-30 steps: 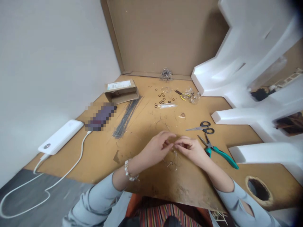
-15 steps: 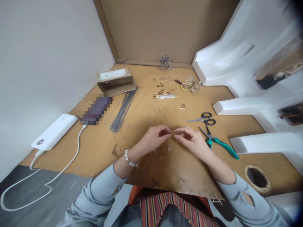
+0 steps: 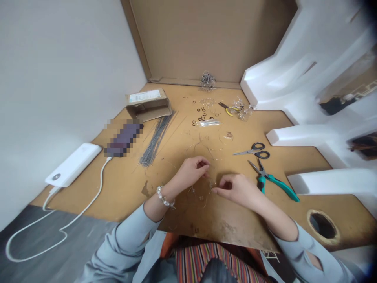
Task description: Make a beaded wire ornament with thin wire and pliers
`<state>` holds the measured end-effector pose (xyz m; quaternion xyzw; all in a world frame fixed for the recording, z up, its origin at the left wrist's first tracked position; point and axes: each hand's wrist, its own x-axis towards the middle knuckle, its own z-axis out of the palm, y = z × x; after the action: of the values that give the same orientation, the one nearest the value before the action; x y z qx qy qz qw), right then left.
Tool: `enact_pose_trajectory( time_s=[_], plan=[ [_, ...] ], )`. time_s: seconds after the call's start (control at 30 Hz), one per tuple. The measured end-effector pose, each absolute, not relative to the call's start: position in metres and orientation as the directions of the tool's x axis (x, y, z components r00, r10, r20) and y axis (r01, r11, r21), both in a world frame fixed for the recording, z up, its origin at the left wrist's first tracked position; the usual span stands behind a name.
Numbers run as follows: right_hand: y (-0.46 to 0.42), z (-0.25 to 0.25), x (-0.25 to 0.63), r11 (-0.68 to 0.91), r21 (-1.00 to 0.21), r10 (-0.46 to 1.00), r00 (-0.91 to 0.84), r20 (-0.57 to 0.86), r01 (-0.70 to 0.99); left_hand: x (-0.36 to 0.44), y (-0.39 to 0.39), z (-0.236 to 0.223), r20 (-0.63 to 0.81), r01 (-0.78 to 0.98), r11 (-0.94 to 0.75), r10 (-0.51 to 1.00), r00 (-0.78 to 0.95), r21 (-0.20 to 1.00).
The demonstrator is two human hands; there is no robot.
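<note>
My left hand (image 3: 192, 172) is closed in a pinch above the middle of the board, its fingertips on a thin wire. From there a fine wire loop with a few small clear beads (image 3: 201, 197) curves down below both hands. Lower and to the right, my right hand (image 3: 239, 191) pinches at the right side of this beaded wire, thumb and forefinger together. The wire is so thin that its ends cannot be made out. Teal-handled pliers (image 3: 279, 186) lie open just right of my right hand, and black-handled scissors (image 3: 253, 151) lie beyond them.
A bundle of grey wires (image 3: 156, 139) lies left, by an open cardboard box (image 3: 150, 108). Several dark rings (image 3: 202, 116), short silver wires (image 3: 209, 123), yellow-handled pliers (image 3: 229, 110) and tangled wire pieces (image 3: 208, 81) lie farther back. A white power bank (image 3: 73, 165) is cabled to a phone (image 3: 123, 139).
My right hand has moved down and away from my left hand, to the right side of the beaded wire. My left hand stays nearly in place. The whole view has shifted slightly.
</note>
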<state>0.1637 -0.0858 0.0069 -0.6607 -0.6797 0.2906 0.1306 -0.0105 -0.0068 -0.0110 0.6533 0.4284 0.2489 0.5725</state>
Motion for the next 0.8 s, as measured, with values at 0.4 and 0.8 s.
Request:
enact_pose_trajectory(
  time_s=[0.4, 0.8],
  plan=[
    [-0.079, -0.001, 0.167, -0.094, -0.490, 0.988, 0.022, -0.150, 0.867, -0.011, -0.006, -0.010, -0.192, 0.226, 0.095, 0.869, 0.457, 0.970],
    [-0.068, -0.018, 0.188, -0.038, -0.812, 0.965, -0.189, -0.181, 0.583, -0.008, -0.011, -0.013, -0.155, 0.231, 0.046, 0.861, 0.484, 0.972]
  ],
)
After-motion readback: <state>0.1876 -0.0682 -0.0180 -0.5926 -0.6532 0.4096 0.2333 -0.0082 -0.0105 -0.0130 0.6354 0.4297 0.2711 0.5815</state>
